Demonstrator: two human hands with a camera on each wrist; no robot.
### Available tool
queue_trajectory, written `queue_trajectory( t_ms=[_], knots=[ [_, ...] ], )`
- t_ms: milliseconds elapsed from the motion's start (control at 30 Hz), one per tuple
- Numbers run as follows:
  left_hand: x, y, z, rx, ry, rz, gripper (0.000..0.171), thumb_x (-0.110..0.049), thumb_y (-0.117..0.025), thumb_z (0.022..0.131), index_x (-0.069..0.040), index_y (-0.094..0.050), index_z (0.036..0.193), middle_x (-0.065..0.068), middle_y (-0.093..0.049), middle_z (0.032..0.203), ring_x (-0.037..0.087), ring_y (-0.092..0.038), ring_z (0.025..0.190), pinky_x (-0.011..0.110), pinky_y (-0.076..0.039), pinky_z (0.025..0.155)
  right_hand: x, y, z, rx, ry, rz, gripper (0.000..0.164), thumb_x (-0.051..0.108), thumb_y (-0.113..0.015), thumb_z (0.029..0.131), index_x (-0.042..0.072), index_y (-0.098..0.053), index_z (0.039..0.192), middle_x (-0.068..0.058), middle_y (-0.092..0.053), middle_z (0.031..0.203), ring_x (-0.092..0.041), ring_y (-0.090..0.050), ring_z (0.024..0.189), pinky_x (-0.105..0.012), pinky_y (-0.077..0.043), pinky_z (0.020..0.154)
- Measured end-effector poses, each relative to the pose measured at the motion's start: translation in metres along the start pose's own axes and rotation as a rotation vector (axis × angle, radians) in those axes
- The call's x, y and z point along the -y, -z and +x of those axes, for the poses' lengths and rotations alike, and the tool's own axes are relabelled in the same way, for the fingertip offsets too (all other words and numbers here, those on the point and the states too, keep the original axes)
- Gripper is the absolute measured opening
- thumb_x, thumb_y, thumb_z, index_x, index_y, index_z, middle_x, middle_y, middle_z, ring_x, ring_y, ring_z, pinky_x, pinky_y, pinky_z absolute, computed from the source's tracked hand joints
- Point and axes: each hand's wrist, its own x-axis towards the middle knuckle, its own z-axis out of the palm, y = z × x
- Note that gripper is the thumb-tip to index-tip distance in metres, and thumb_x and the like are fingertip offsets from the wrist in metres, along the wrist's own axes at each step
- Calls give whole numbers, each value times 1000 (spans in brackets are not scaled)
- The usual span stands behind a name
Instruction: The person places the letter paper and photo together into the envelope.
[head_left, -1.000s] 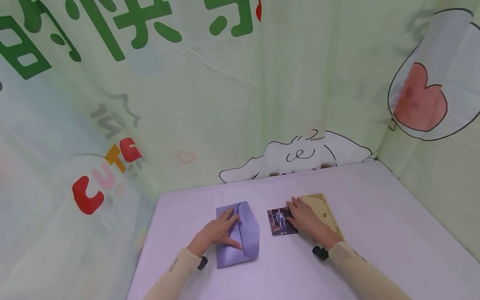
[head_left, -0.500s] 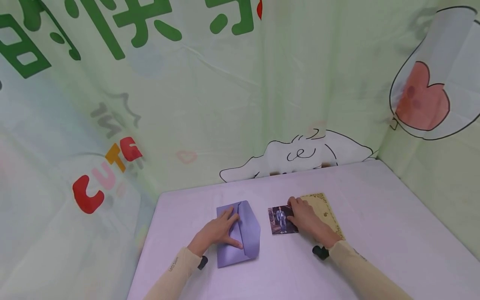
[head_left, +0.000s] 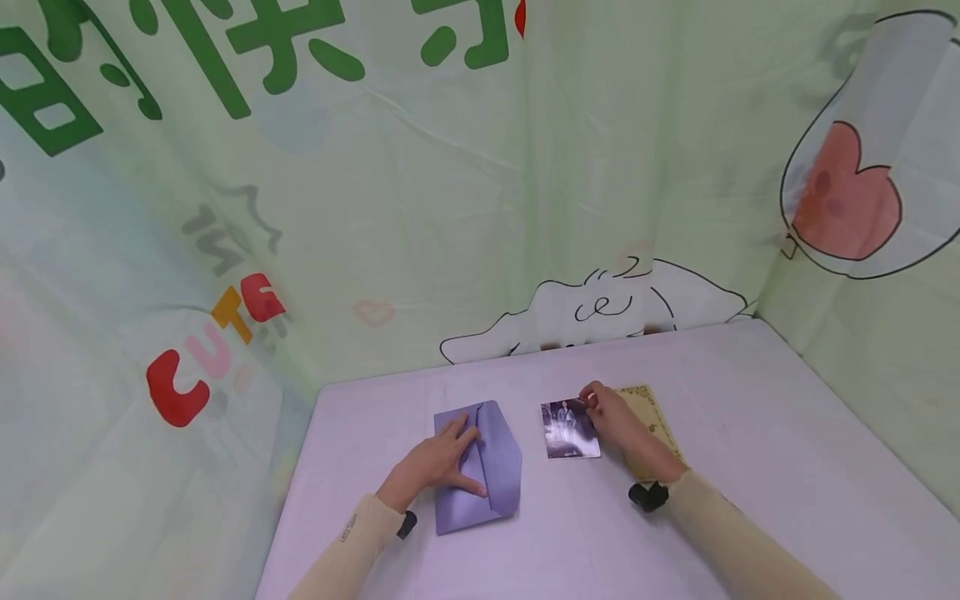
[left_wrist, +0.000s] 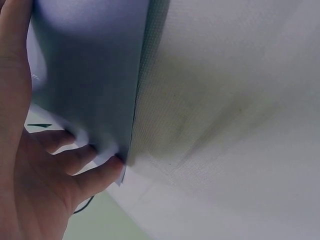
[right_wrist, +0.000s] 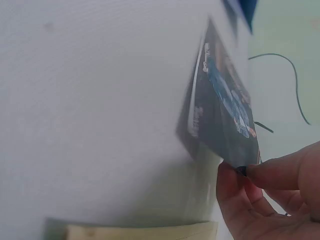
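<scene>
A purple envelope lies on the table with its pointed flap spread out to the right. My left hand rests on it, fingers spread; in the left wrist view those fingertips touch the envelope near its edge. Between thumb and fingers, my right hand pinches the corner of a photo of a standing person. The right wrist view has this photo tilted up off the table, casting a shadow. Partly under the right forearm lies a yellow card with a patterned border.
A pale lilac cloth covers the table. Printed curtains stand behind it and at both sides. The yellow card's edge shows low in the right wrist view, close to my right hand.
My right hand has pinched the photo's corner and lifted the photo off the table, shifting it slightly back and right, uncovering no other thing. The left hand stays on the envelope.
</scene>
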Motion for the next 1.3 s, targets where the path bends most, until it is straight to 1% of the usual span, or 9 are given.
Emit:
queue_trajectory(
  t_ms=[167,300,433,667,800,1000,1233,1300],
  knots=[
    [0,0,0,5,5,12,98,-81,-73,63,-24,-42,136,22,-29,162,38,-52,134,48,-57,87,2,9,6,41,-60,87,27,-5,-56,93,-7,-58,120,-20,-65,100,-24,-62,86,-31,-53,71],
    [0,-1,0,1,-2,7,97,-81,-74,63,-24,-43,136,22,-29,161,39,-52,133,48,-57,87,8,15,10,69,-72,153,29,-7,-54,93,-10,-57,122,-24,-64,103,-25,-62,86,-30,-54,69],
    [0,-2,0,3,4,1,97,-81,-74,63,-25,-42,135,22,-28,162,39,-53,133,49,-57,87,13,15,12,88,-59,150,29,-7,-55,94,-10,-58,122,-25,-64,105,-25,-64,88,-30,-56,70],
    [0,-3,2,10,12,3,97,-81,-73,64,-27,-42,138,20,-26,164,41,-40,144,50,-56,91,22,9,9,96,-74,144,29,-7,-55,94,-10,-58,122,-24,-64,103,-23,-62,85,-30,-55,69],
    [-1,-3,1,12,19,-4,96,-80,-74,63,-27,-42,137,20,-26,164,42,-40,144,51,-56,91,25,5,9,102,-66,153,29,-7,-54,94,-10,-58,123,-24,-64,103,-24,-62,85,-30,-55,69],
    [-2,-2,1,12,27,2,96,-80,-75,63,-27,-42,137,20,-26,164,42,-40,144,52,-55,94,30,0,9,102,-76,156,29,-7,-55,94,-9,-59,122,-22,-64,102,-22,-61,84,-30,-55,69],
    [-2,-3,2,16,26,8,96,-78,-76,63,-27,-42,138,20,-25,164,41,-38,145,51,-54,96,36,-5,13,103,-24,135,28,-6,-56,93,-10,-60,121,-23,-65,102,-23,-63,82,-30,-55,68],
    [-3,-2,2,20,29,12,96,-77,-77,63,-28,-42,138,20,-25,164,41,-38,145,51,-54,96,37,-7,14,102,-29,138,28,-6,-57,93,-9,-60,121,-23,-66,102,-23,-64,82,-29,-55,67]
  ],
)
